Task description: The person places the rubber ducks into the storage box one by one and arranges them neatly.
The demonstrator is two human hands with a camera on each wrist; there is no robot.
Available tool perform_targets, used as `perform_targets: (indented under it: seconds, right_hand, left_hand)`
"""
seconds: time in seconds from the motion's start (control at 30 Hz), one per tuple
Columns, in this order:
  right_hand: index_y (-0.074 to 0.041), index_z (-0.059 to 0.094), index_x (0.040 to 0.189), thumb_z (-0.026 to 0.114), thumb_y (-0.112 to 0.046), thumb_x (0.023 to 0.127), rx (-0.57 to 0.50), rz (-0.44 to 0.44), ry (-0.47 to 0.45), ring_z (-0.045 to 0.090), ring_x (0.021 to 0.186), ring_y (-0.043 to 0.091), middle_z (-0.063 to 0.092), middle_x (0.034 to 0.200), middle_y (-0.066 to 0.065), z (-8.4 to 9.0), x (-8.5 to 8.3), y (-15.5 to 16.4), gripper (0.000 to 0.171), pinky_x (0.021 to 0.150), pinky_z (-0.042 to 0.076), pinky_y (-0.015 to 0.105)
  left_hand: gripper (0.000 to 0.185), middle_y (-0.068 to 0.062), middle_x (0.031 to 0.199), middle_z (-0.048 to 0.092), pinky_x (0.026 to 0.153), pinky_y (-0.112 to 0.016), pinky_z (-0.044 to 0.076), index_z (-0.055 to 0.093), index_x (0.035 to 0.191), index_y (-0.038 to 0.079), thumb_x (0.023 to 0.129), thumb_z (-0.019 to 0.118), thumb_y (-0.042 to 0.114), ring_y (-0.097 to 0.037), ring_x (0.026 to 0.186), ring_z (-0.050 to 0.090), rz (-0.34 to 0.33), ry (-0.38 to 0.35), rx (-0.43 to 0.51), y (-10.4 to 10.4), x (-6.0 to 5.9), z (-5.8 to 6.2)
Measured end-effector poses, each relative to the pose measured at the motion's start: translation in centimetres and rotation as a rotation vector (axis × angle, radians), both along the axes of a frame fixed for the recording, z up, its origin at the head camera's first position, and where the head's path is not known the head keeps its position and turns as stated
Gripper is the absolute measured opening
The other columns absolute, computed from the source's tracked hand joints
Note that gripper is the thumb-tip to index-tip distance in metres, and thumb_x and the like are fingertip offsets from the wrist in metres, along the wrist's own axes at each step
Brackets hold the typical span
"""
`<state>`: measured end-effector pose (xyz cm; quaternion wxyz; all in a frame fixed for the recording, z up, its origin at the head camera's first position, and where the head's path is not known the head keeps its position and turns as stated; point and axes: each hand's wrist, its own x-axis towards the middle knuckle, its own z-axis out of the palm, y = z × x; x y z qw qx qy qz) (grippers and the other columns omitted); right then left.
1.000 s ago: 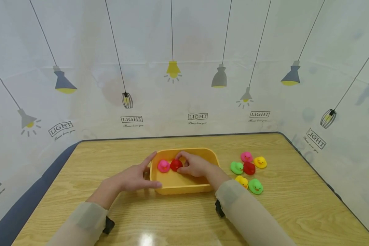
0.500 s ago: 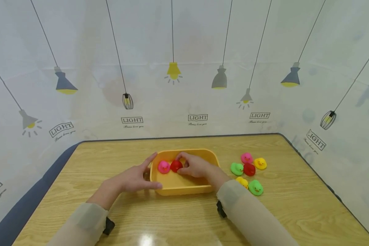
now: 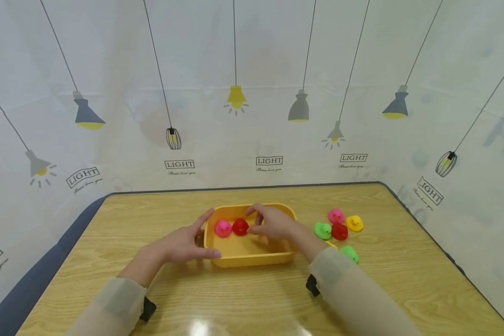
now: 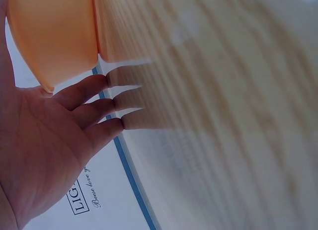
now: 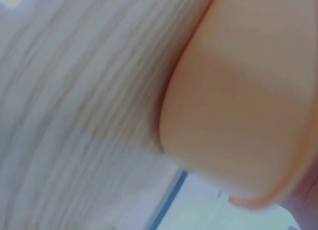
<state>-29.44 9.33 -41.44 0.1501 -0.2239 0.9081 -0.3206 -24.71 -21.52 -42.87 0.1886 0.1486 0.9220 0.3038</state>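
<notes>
Fingers of the right hand (image 3: 274, 222) have let go of the red duck (image 3: 240, 227): half a second ago they were curled down around it inside the yellow tub (image 3: 252, 256), and now they hover spread and loosely bent just right of it, above the tub's middle, with no contact that I can make out. The right forearm has swung rightwards, so its sleeve now covers most of the yellow duck at the lower edge of the loose group and part of the green duck (image 3: 350, 253) beside it.

The red duck sits on the tub floor, just right of the pink duck (image 3: 223, 228), the two close together near the tub's left end, a little below the centre of the head view.

The left hand (image 3: 184, 243) has not moved. It lies flat against the tub's left wall, fingers straight and slightly apart, forefinger up along the far corner and thumb along the near rim; the left wrist view shows the open palm (image 4: 44, 145) beside the tub's outer wall (image 4: 49, 31).

To the right of the tub, on the wooden table (image 3: 151, 210), stand another green duck (image 3: 322, 230), a red one (image 3: 339, 231), a pink one (image 3: 336, 215) and a yellow one (image 3: 354, 223).
</notes>
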Motion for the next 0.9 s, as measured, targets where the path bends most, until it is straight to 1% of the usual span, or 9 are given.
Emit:
perform_targets:
  seconds: [0.1, 0.27, 0.43, 0.57, 0.77, 0.9]
  right_hand:
    - [-0.012, 0.064, 0.144, 0.079, -0.027, 0.103, -0.013, 0.023, 0.050, 0.058, 0.081, 0.018, 0.064, 0.098, 0.003, 0.5, 0.3, 1.2, 0.046, 0.072, 0.050, 0.029]
    - [-0.009, 0.067, 0.139, 0.076, -0.027, 0.105, -0.035, 0.042, 0.114, 0.057, 0.080, 0.016, 0.063, 0.095, 0.002, 1.4, 1.2, 3.7, 0.040, 0.072, 0.049, 0.029]
    - [-0.012, 0.070, 0.133, 0.075, -0.029, 0.106, -0.058, 0.028, 0.147, 0.057, 0.080, 0.016, 0.064, 0.094, 0.001, 2.1, 2.2, 6.8, 0.032, 0.069, 0.048, 0.027]
    - [-0.015, 0.071, 0.129, 0.074, -0.031, 0.107, -0.059, 0.007, 0.183, 0.056, 0.079, 0.016, 0.065, 0.093, -0.001, 2.1, 3.1, 9.6, 0.027, 0.066, 0.047, 0.025]
    - [-0.016, 0.073, 0.126, 0.072, -0.033, 0.108, -0.063, -0.038, 0.190, 0.055, 0.075, 0.016, 0.064, 0.089, -0.002, 2.4, 4.6, 13.2, 0.024, 0.064, 0.046, 0.025]
    - [-0.017, 0.073, 0.124, 0.073, -0.031, 0.108, -0.080, -0.059, 0.186, 0.055, 0.073, 0.014, 0.064, 0.087, -0.002, 2.5, 5.5, 15.5, 0.022, 0.064, 0.048, 0.025]
  left_hand:
    - [0.125, -0.023, 0.164, 0.055, 0.125, -0.071, 0.039, 0.000, 0.177, 0.042, 0.087, 0.081, 0.072, -0.048, 0.150, 0.054, 0.000, -0.002, -0.001, 0.1, 0.0, 0.1]
    - [0.126, -0.023, 0.164, 0.055, 0.125, -0.071, 0.039, 0.000, 0.177, 0.042, 0.087, 0.082, 0.073, -0.048, 0.150, 0.054, -0.001, -0.003, -0.002, 0.2, 0.1, 0.2]
    - [0.126, -0.024, 0.164, 0.055, 0.125, -0.070, 0.040, 0.000, 0.177, 0.041, 0.086, 0.082, 0.074, -0.048, 0.149, 0.054, -0.006, 0.005, -0.009, 0.3, 0.1, 0.2]
    - [0.127, -0.025, 0.163, 0.055, 0.125, -0.071, 0.040, 0.000, 0.177, 0.040, 0.086, 0.081, 0.074, -0.048, 0.149, 0.054, -0.006, 0.007, -0.013, 0.3, 0.0, 0.2]
    - [0.126, -0.025, 0.161, 0.057, 0.124, -0.070, 0.041, -0.001, 0.177, 0.042, 0.087, 0.081, 0.074, -0.047, 0.147, 0.056, -0.003, 0.011, -0.024, 0.2, 0.0, -0.1]
    - [0.125, -0.025, 0.161, 0.057, 0.125, -0.071, 0.040, -0.002, 0.177, 0.043, 0.087, 0.080, 0.075, -0.047, 0.147, 0.056, 0.002, 0.012, -0.029, 0.1, 0.0, -0.2]
